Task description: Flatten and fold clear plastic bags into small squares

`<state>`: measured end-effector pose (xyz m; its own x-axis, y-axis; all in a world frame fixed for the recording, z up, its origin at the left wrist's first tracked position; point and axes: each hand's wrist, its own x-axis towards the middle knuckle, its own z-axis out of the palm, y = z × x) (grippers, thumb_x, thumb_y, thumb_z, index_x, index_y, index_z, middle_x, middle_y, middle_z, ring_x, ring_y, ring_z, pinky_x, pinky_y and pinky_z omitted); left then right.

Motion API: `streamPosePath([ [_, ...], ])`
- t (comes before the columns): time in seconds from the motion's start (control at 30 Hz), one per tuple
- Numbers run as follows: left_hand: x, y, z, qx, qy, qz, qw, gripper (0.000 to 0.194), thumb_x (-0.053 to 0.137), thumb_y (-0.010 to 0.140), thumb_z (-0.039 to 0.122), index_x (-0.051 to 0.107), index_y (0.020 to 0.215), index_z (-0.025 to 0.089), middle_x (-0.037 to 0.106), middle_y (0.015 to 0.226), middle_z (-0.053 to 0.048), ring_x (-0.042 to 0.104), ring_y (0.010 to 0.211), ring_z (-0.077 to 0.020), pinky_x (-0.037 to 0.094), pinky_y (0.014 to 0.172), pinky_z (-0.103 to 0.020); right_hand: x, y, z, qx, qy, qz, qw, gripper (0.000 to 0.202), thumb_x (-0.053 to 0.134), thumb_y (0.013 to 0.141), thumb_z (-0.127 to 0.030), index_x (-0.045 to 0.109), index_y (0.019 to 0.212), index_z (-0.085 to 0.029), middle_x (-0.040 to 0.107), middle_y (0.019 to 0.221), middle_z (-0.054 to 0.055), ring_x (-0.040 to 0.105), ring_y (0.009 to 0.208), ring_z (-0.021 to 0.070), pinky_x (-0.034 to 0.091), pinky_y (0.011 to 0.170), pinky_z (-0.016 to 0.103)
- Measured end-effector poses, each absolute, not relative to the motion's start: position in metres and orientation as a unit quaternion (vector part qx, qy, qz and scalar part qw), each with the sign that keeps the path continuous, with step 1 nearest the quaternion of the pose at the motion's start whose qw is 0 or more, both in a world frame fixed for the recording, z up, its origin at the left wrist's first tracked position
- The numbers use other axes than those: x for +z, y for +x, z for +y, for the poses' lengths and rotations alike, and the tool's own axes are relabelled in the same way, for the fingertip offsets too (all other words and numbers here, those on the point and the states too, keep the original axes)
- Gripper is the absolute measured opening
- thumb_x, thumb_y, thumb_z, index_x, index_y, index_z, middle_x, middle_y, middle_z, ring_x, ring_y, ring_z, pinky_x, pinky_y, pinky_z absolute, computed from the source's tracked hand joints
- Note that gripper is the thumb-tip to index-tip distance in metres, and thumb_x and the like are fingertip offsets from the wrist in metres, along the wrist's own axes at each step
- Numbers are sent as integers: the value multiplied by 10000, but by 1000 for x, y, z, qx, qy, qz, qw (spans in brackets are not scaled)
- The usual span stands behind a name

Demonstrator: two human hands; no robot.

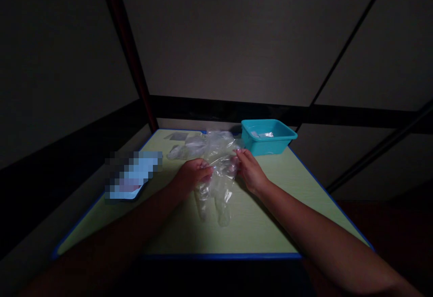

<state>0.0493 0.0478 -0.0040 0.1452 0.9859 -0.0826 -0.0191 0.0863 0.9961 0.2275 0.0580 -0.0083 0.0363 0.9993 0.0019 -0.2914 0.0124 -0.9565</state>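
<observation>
Currently tub (270,147) has clr bits (268,134); L hand (193,174), R hand (251,171) pinch plastic (221,184).

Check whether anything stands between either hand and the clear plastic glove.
Nothing visible does: the left hand and the right hand both pinch the clear plastic glove. The turquoise bin stands beyond the right hand.

A teal bin (272,148) and what may be a phone (133,177) rest on the blue-edged table (182,240).
</observation>
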Motion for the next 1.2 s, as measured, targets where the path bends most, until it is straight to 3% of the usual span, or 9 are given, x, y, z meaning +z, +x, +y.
streamPosePath([
  [0.13, -1, 50, 49, 486, 470, 474, 564, 200, 730, 603, 284, 589, 598, 142, 619, 590, -5, 580, 557, -118, 467, 562, -225, -11, 223, 51, 618, -406, -464, 488, 547, 828, 524, -346, 477, 929, -233, 598, 637, -75, 546, 516, 114, 432, 490, 235],
  [0.23, 1, 48, 51, 508, 454, 461, 568, 196, 722, 640, 303, 620, 631, 136, 642, 629, -24, 599, 591, -132, 491, 609, -248, -15, 224, 53, 631, -382, -470, 484, 533, 804, 530, -261, 460, 937, -233, 589, 567, -97, 555, 491, 110, 455, 521, 244],
  [0.43, -4, 40, 58, 567, 438, 446, 536, 256, 640, 752, 380, 622, 663, 141, 635, 628, -30, 588, 549, -131, 478, 574, -244, -18, 237, 68, 600, -410, -466, 505, 400, 699, 661, -277, 463, 982, -236, 636, 597, -62, 579, 469, 119, 465, 521, 268],
  [0.57, -2, 42, 58, 563, 403, 464, 553, 279, 579, 819, 380, 606, 660, 152, 655, 666, -43, 620, 567, -147, 491, 577, -257, -14, 237, 67, 566, -434, -472, 519, 407, 642, 735, -422, 446, 1050, -255, 629, 662, -64, 598, 504, 118, 437, 476, 238],
  [0.73, -4, 48, 55, 491, 433, 424, 626, 239, 624, 795, 388, 642, 767, 152, 704, 814, -91, 671, 748, -200, 518, 670, -296, -12, 229, 59, 542, -424, -503, 522, 571, 739, 640, -456, 466, 1092, -238, 573, 655, -83, 544, 478, 105, 406, 432, 225],
  [0.93, -9, 52, 49, 451, 457, 365, 674, 302, 692, 719, 456, 621, 709, 163, 700, 777, -83, 666, 748, -208, 511, 715, -320, -20, 232, 66, 546, -442, -456, 547, 526, 784, 571, -406, 534, 993, -215, 609, 635, -47, 541, 492, 116, 414, 464, 237],
  [1.07, -3, 51, 49, 464, 440, 424, 642, 295, 659, 749, 434, 583, 645, 169, 661, 666, -43, 640, 643, -173, 511, 650, -288, -22, 237, 72, 548, -433, -473, 538, 355, 767, 563, -348, 594, 839, -206, 603, 614, -36, 542, 517, 122, 453, 505, 258],
  [1.2, 2, 47, 53, 461, 390, 489, 629, 291, 566, 825, 426, 555, 702, 163, 641, 644, -40, 635, 585, -168, 507, 584, -282, -22, 239, 74, 484, -442, -522, 546, 206, 698, 642, -343, 632, 774, -199, 628, 676, -12, 539, 517, 122, 456, 529, 277],
])
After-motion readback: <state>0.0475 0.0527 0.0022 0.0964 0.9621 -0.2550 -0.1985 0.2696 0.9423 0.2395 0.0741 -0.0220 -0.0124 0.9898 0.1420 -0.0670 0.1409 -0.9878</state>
